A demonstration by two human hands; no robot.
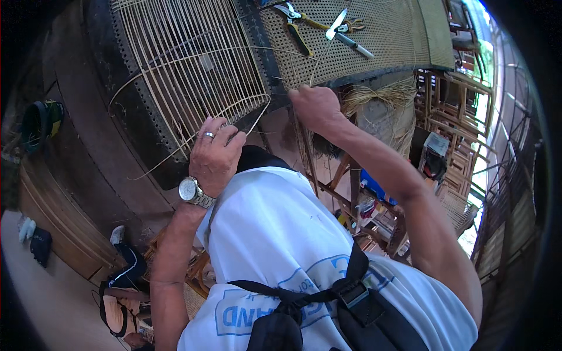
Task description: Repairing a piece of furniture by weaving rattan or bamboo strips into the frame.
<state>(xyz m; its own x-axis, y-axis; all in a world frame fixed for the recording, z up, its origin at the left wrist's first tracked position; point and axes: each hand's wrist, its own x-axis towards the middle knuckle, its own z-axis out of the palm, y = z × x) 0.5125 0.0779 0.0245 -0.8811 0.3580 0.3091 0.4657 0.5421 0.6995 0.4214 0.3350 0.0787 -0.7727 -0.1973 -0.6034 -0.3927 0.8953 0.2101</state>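
Gripping a thin cane strand [175, 64] at the near edge of the half-woven cane panel [187, 70]: left hand [215, 153], ringed and wristwatched, fingers curled shut around the strand. Right hand [316, 108] closed at the front edge of the finished woven seat [363, 35], pinching another strand; exact hold hidden by knuckles. Hands apart, either side of the dark frame rail [263, 58]. Lying on the finished weave: yellow-handled pliers [298, 26] and knife [348, 32]. Hanging below the right hand: bundle of loose raffia [380, 96].
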